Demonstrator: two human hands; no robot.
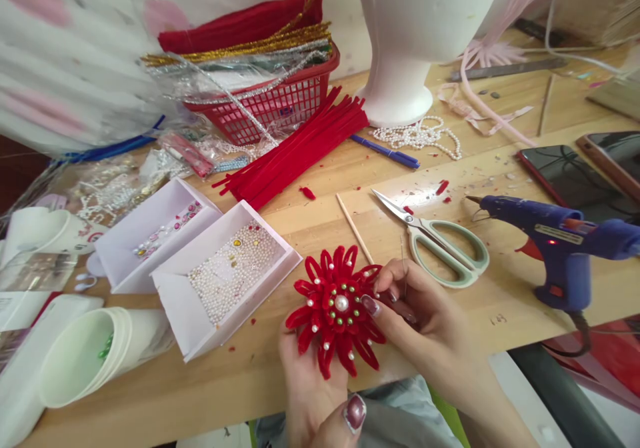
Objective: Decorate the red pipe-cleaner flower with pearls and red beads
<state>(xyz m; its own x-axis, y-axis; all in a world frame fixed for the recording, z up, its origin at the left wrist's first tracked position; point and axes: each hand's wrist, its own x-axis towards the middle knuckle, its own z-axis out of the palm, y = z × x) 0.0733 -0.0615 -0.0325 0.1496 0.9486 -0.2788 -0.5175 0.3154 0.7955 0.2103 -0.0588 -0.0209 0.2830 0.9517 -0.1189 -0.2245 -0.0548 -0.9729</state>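
A red fuzzy pipe-cleaner flower (345,341) faces up, with a large white pearl at its centre, a ring of green beads and small pearls on its petals. My left hand (315,388) supports it from below, its fingers mostly hidden under the petals. At the flower's right edge, the thumb and forefinger of my right hand (425,315) are pinched together by a petal; what lies between them is too small to make out. A thin strand stands up near those fingertips. Green-handled scissors (423,235) and a thin wooden stick (354,228) lie just beyond.
At right a blue glue gun (560,235) rests with its red light on, near two phones (555,171). Bead boxes (230,281) and paper cups (75,361) stand left. Behind are red pipe cleaners (300,148), a red basket (275,105), a white stand (400,55) and pearl strings (425,138).
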